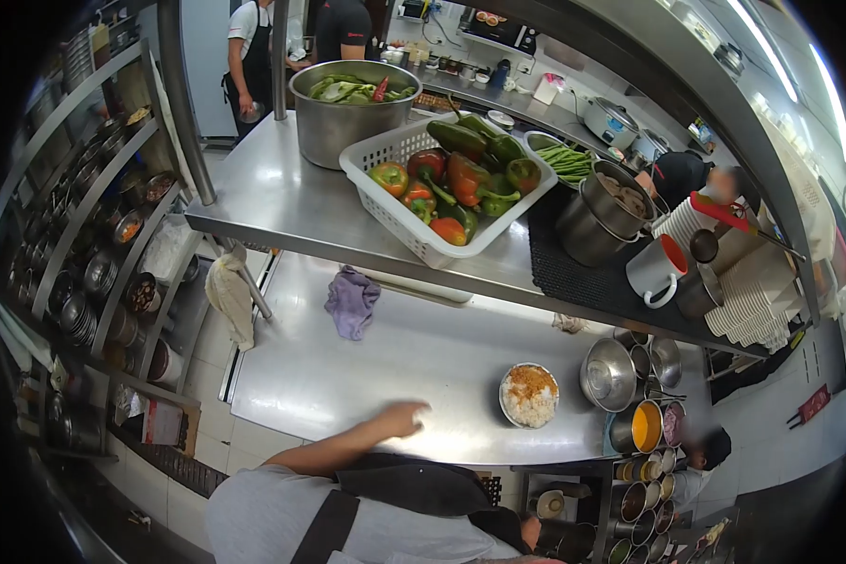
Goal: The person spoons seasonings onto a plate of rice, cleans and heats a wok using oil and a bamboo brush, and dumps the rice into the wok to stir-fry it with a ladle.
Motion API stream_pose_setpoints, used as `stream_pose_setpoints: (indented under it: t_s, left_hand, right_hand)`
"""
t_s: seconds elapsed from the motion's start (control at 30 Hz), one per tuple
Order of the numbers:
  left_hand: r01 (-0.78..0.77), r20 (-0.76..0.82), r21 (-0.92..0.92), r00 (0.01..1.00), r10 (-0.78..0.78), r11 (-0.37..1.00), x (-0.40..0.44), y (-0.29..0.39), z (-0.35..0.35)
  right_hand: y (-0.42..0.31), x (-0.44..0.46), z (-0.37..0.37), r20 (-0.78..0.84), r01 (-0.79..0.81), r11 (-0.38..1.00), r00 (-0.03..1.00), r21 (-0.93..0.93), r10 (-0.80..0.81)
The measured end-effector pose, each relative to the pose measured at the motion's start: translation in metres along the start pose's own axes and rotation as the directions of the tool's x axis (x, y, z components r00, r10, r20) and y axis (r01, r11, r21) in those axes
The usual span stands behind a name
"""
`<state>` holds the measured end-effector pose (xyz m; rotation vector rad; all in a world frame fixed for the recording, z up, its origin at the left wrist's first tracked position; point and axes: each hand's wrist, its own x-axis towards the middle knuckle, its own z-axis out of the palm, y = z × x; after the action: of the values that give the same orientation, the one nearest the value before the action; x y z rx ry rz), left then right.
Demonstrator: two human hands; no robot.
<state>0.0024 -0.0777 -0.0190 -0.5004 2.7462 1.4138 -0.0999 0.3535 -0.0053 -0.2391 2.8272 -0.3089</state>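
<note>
The person's left arm (334, 453) reached across the front edge of the bench (301, 376), the bare forearm slanting inward from the left and the elbow outside that edge. At its end the left hand (402, 420) pointed toward the right end, fingers stretched loosely forward and nothing in the grasp (motion had blurred the fingertips). Whether it touched the metal or hovered just above could not be told.

The nearest dish was a bowl (527, 426) of white rice (536, 412) with an orange-brown topping (530, 380); it rested near the front edge, right of the middle, apart from the fingers. A wide metal bowl (607, 374) lay beyond it toward the right end, and a crumpled purple cloth (352, 303) lay near the back edge, left of the middle.

A patch of skin, perhaps the right hand (531, 532), showed low beside the dark apron (414, 489), outside the front edge; its grasp could not be told.
</note>
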Motion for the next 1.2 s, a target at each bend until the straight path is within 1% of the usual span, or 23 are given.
stream_pose_setpoints:
  t_s: [0.03, 0.07, 0.1, 0.13, 0.23, 0.3, 0.37, 0.43, 0.47, 0.53, 0.57, 0.63, 0.67, 0.73, 0.77, 0.8, 0.87, 0.9, 1.03, 1.07, 1.13, 1.17, 1.2]
  left_hand:
    - [-0.014, 0.241, -0.14, 0.969, 0.048, 0.99, -0.01, 0.029, -0.008]
    - [0.009, 0.428, -0.185, 0.901, 0.072, 0.983, -0.02, 0.048, -0.013]
    - [-0.156, 0.502, -0.236, 0.826, 0.258, 0.959, -0.02, 0.049, -0.006]
    - [0.009, 0.614, -0.253, 0.774, 0.153, 0.967, -0.029, 0.082, -0.032]
    - [-0.025, 0.608, -0.226, 0.778, 0.161, 0.974, -0.02, 0.062, -0.022]
    - [0.15, 0.701, -0.251, 0.709, 0.073, 0.956, -0.018, 0.069, -0.032]
    - [0.183, 0.728, -0.271, 0.682, 0.077, 0.945, -0.015, 0.06, -0.026]
    - [0.218, 0.749, -0.29, 0.657, 0.079, 0.932, -0.012, 0.053, -0.027]
    - [0.215, 0.756, -0.29, 0.649, 0.085, 0.933, -0.011, 0.051, -0.029]
    - [0.216, 0.766, -0.285, 0.636, 0.087, 0.934, -0.011, 0.049, -0.033]
    - [0.256, 0.788, -0.268, 0.613, 0.058, 0.929, -0.011, 0.048, -0.036]
    - [0.303, 0.814, -0.245, 0.58, 0.026, 0.921, -0.014, 0.039, -0.035]
    - [0.295, 0.82, -0.24, 0.572, 0.03, 0.925, -0.013, 0.028, -0.032]
    - [0.3, 0.835, -0.226, 0.549, 0.026, 0.927, -0.017, 0.021, -0.03]
    - [0.316, 0.84, -0.207, 0.543, 0.003, 0.926, -0.018, 0.025, -0.035]
    - [0.332, 0.843, -0.187, 0.537, -0.022, 0.924, -0.019, 0.027, -0.037]
    - [0.318, 0.85, -0.188, 0.527, -0.008, 0.929, -0.017, 0.022, -0.033]
    - [0.309, 0.855, -0.199, 0.518, 0.011, 0.93, -0.016, 0.021, -0.031]
    - [0.269, 0.868, -0.231, 0.49, 0.074, 0.935, -0.008, 0.025, -0.029]
    - [0.267, 0.869, -0.232, 0.49, 0.076, 0.935, -0.005, 0.024, -0.026]
    - [0.225, 0.839, -0.261, 0.534, 0.105, 0.939, 0.0, 0.024, -0.022]
    - [0.225, 0.84, -0.26, 0.533, 0.105, 0.939, 0.003, 0.029, -0.02]
    - [0.107, 0.787, -0.246, 0.603, 0.134, 0.963, 0.007, 0.035, -0.017]
  right_hand:
    - [-0.005, 0.003, -0.001, -0.029, 0.013, 0.997, 1.0, 0.082, -0.01]
    - [-0.01, 0.007, -0.002, -0.028, 0.018, 0.996, 0.999, 0.084, -0.015]
    - [-0.014, 0.013, -0.003, -0.015, 0.034, 0.993, 0.999, 0.117, -0.033]
    - [-0.015, 0.017, -0.003, -0.004, 0.048, 0.987, 0.999, 0.15, -0.048]
    - [-0.004, 0.03, 0.01, -0.021, 0.068, 0.985, 0.998, 0.161, -0.065]
    - [0.002, 0.031, 0.014, -0.036, 0.084, 0.984, 0.996, 0.156, -0.08]
    - [0.0, 0.024, 0.009, -0.048, 0.105, 0.984, 0.994, 0.146, -0.099]
    - [-0.004, 0.015, 0.006, -0.043, 0.024, 0.988, 0.999, 0.152, -0.018]
    - [-0.002, 0.013, 0.007, -0.04, 0.022, 0.987, 0.999, 0.156, -0.016]
    - [0.01, 0.007, 0.013, 0.005, 0.041, 0.995, 0.999, 0.091, -0.042]
    - [0.019, 0.006, 0.02, 0.011, 0.037, 0.995, 0.999, 0.094, -0.038]
    - [0.028, 0.005, 0.031, 0.04, 0.083, 0.986, 0.996, -0.144, -0.078]
    - [0.031, 0.003, 0.032, 0.049, 0.076, 0.987, 0.996, -0.141, -0.07]
    - [0.032, -0.005, 0.031, 0.033, 0.133, 0.978, 0.991, -0.161, -0.129]
    - [0.034, -0.008, 0.033, 0.024, 0.099, 0.992, 0.995, -0.077, -0.098]
    - [0.034, -0.013, 0.033, 0.04, 0.091, 0.993, 0.995, -0.073, -0.089]
    - [0.028, -0.016, 0.031, -0.017, -0.01, 0.994, 1.0, 0.112, 0.011]
    - [0.031, -0.015, 0.037, -0.011, -0.036, 0.988, 0.999, 0.153, 0.038]
    - [0.025, -0.021, 0.036, 0.009, -0.074, 0.988, 0.997, 0.134, 0.073]
    - [0.018, -0.023, 0.028, 0.041, -0.098, 0.98, 0.995, 0.172, 0.092]
    - [0.016, -0.025, 0.027, 0.073, -0.124, 0.97, 0.991, 0.209, 0.111]
    - [0.02, -0.023, 0.031, 0.056, -0.098, 0.983, 0.994, 0.157, 0.091]
    - [0.023, -0.021, 0.035, 0.04, -0.073, 0.992, 0.997, 0.105, 0.069]
